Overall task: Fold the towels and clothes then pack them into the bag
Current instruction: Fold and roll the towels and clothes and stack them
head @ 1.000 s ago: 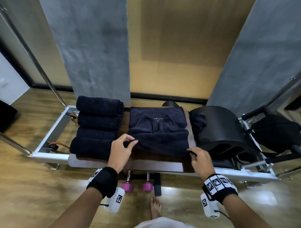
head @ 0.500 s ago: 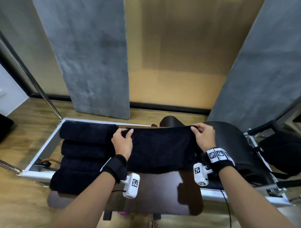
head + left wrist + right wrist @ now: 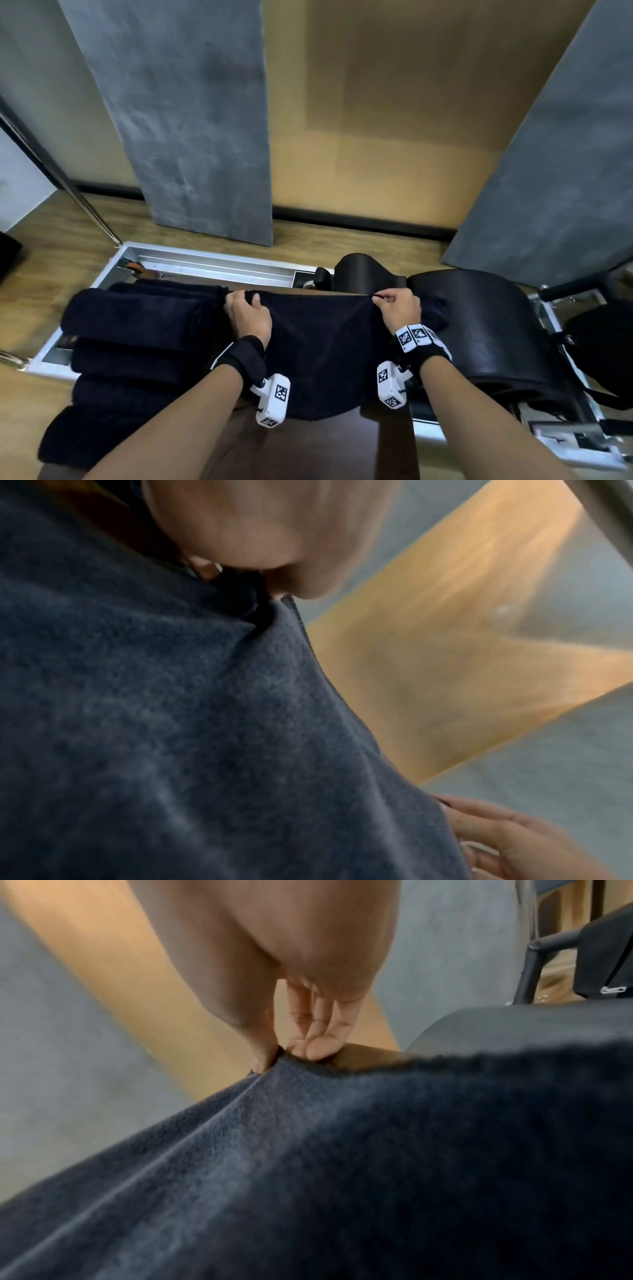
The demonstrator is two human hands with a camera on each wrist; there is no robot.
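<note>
At the far left a bare strip of light wooden floor point(image 3: 51, 246) runs between the wall and the silver metal frame point(image 3: 205, 262) of the exercise bench. Inside that frame's left end lies a stack of folded dark navy terry towels point(image 3: 137, 346); the stack's near end overhangs the frame's front rail and its right side lies against the cloth held up beside it.

The left hand point(image 3: 248, 317) grips the upper left corner of a dark navy terry towel point(image 3: 322, 349), fingers curled over the top edge. In the left wrist view the thumb point(image 3: 274, 547) presses down onto the bunched corner, and the hemmed top edge runs away from it towards the other hand.

The towel hangs as a taut sheet between the two hands, its top edge nearly level and its bottom edge sagging in a shallow curve over the dark brown padded bench top point(image 3: 308, 448). A bare part of that brown surface shows below the hem. Behind the top edge, the open metal channel of the frame and the floor beyond it are unoccupied.

The right hand point(image 3: 399, 310) pinches the upper right corner; the right wrist view shows the cloth squeezed between the thumb and the fingertips point(image 3: 318, 1045).

Just right of that hand sits a curved black padded barrel point(image 3: 486, 329), close against the towel's right edge. Further right lies a black bag point(image 3: 603, 346), beside the barrel at the frame's end.
</note>
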